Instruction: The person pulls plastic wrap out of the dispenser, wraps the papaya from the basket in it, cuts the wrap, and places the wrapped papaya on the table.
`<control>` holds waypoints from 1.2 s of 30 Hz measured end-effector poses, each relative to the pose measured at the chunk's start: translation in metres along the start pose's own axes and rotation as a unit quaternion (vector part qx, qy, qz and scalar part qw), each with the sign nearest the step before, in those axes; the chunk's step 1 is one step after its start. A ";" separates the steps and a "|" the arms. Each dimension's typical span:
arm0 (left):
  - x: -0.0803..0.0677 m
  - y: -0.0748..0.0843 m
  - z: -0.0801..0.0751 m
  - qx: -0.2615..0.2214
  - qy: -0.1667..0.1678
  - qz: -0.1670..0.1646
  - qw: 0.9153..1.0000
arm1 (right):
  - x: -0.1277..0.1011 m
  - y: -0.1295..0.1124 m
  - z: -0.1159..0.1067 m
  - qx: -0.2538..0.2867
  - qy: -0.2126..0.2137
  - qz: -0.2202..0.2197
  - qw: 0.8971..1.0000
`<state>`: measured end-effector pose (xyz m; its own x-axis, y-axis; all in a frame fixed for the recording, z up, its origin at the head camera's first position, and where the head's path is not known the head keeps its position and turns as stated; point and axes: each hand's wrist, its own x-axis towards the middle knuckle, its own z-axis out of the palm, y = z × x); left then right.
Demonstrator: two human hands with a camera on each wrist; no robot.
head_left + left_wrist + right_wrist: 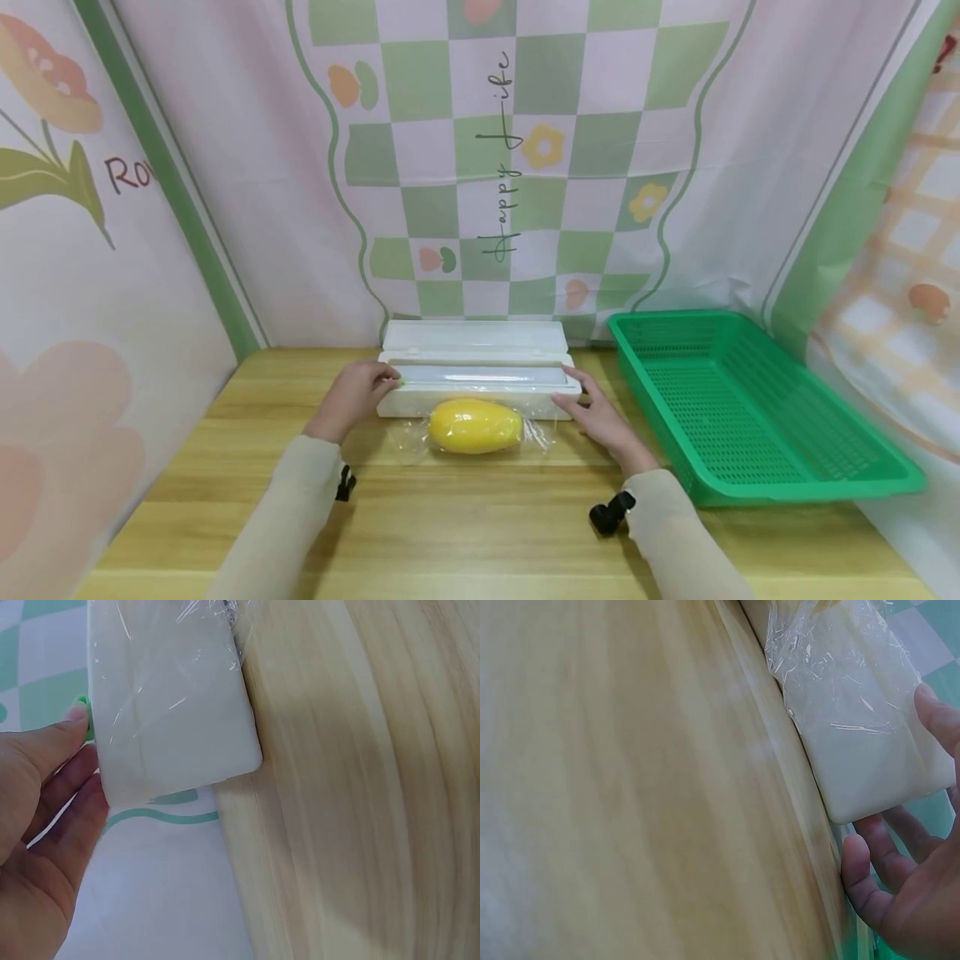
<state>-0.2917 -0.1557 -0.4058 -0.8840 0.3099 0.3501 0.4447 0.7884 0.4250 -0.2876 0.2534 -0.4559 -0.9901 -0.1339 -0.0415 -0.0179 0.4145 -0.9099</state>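
A white cling film dispenser (405, 406) lies lengthwise near the back of the table, its lid (476, 337) raised at the back and a roll of film (487, 375) inside. At its left end my left hand (356, 396) pinches a small green slider (88, 720) on the top edge, other fingers against the end wall. My right hand (600, 421) holds the dispenser's right end, thumb on the front and fingers around the end. In front lies a yellow papaya-like fruit (475, 426), covered by clear cling film (847, 697) that spreads to both sides and over the dispenser's front.
A green perforated plastic basket (675, 433) stands at the right of the wooden table (450, 533). Behind the dispenser hangs a patterned curtain (510, 167), with more printed cloth on both sides. Each wrist wears a black strap mount (611, 512).
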 end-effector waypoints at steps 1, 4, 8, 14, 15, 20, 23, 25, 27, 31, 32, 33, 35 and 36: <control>0.000 0.000 0.000 0.002 0.000 -0.002 1.000 | 0.001 0.001 0.000 0.002 -0.001 0.002 1.000; -0.002 -0.002 -0.001 0.006 0.002 -0.007 1.000 | 0.003 0.004 0.000 0.005 -0.002 0.004 1.000; -0.004 -0.006 0.000 0.000 0.007 -0.004 1.000 | 0.001 0.002 0.001 0.000 0.001 -0.001 1.000; -0.004 -0.013 0.001 -0.009 0.019 0.005 1.000 | -0.004 -0.001 0.001 -0.002 0.004 -0.008 1.000; -0.004 -0.013 0.000 -0.012 0.019 0.004 1.000 | -0.004 -0.002 0.001 0.000 0.003 -0.008 1.000; -0.006 -0.015 -0.001 -0.028 0.021 -0.001 0.999 | -0.009 -0.013 0.001 0.008 -0.006 -0.005 1.000; -0.006 -0.018 0.000 -0.034 0.026 0.003 0.999 | -0.008 -0.012 0.001 0.002 -0.003 -0.009 1.000; -0.007 -0.019 -0.001 -0.039 0.027 0.001 0.999 | -0.003 -0.003 0.002 -0.001 0.003 -0.014 1.000; -0.008 -0.020 -0.003 -0.038 0.027 -0.007 0.999 | -0.004 -0.003 0.002 -0.003 0.003 -0.016 1.000; -0.010 -0.024 -0.005 -0.043 0.025 -0.025 0.998 | -0.004 -0.006 0.000 0.002 0.000 -0.010 1.000; -0.010 -0.025 -0.006 -0.043 0.025 -0.027 0.998 | -0.004 -0.006 -0.001 0.005 -0.003 -0.006 1.000; -0.010 -0.025 -0.006 -0.046 0.025 -0.030 0.998 | -0.004 -0.007 -0.002 0.007 -0.004 -0.004 1.000; -0.010 -0.026 -0.006 -0.049 0.025 -0.030 0.998 | -0.005 -0.009 -0.002 0.011 -0.008 0.002 1.000; -0.010 -0.027 -0.006 -0.051 0.026 -0.031 0.998 | -0.005 -0.010 -0.003 0.013 -0.010 0.004 1.000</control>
<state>-0.2935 -0.1831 -0.4157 -0.9026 0.2332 0.3619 0.4047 0.7463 0.5284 -0.2828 0.2526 -0.4457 -0.9872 -0.1493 -0.0566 -0.0065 0.3918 -0.9200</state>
